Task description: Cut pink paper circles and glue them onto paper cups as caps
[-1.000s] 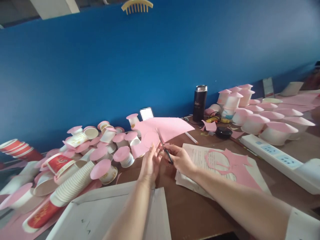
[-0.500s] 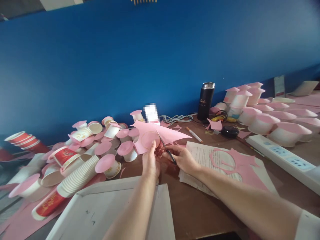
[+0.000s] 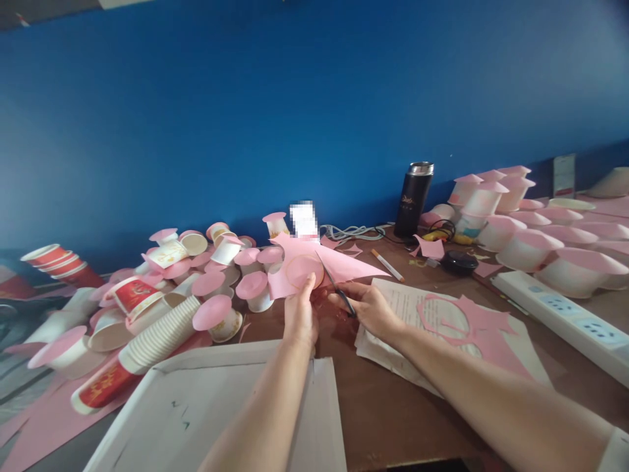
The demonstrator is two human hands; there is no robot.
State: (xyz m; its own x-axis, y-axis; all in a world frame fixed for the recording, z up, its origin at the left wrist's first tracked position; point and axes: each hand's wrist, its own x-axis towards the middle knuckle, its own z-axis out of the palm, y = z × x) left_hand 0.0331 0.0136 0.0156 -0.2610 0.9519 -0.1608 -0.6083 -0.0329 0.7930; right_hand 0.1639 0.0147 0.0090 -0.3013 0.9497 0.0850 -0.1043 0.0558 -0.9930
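Observation:
Pinched at its lower edge by my left hand (image 3: 301,311) is a sheet of pink paper (image 3: 339,263) with a jagged outline. A drawn circle shows on the paper just above my left thumb. My right hand (image 3: 368,307) is closed round the handles of a pair of scissors (image 3: 338,288). The blades reach up and left to the paper, at the right side of the circle. Both hands hang over the brown table (image 3: 366,419). Just left of the paper stands a paper cup (image 3: 255,295) with a pink disc on top.
Many paper cups with pink tops lie at left, beside a stack of cups (image 3: 157,337). A white box lid (image 3: 221,406) is in front. At right are printed sheets (image 3: 393,301) with pink scraps, a power strip (image 3: 560,308), a black thermos (image 3: 413,200) and a marker (image 3: 388,265).
The view has shifted slightly, so everything sits a little further right. My right hand with the scissors has moved slightly away from my left hand. Both hands keep their hold.

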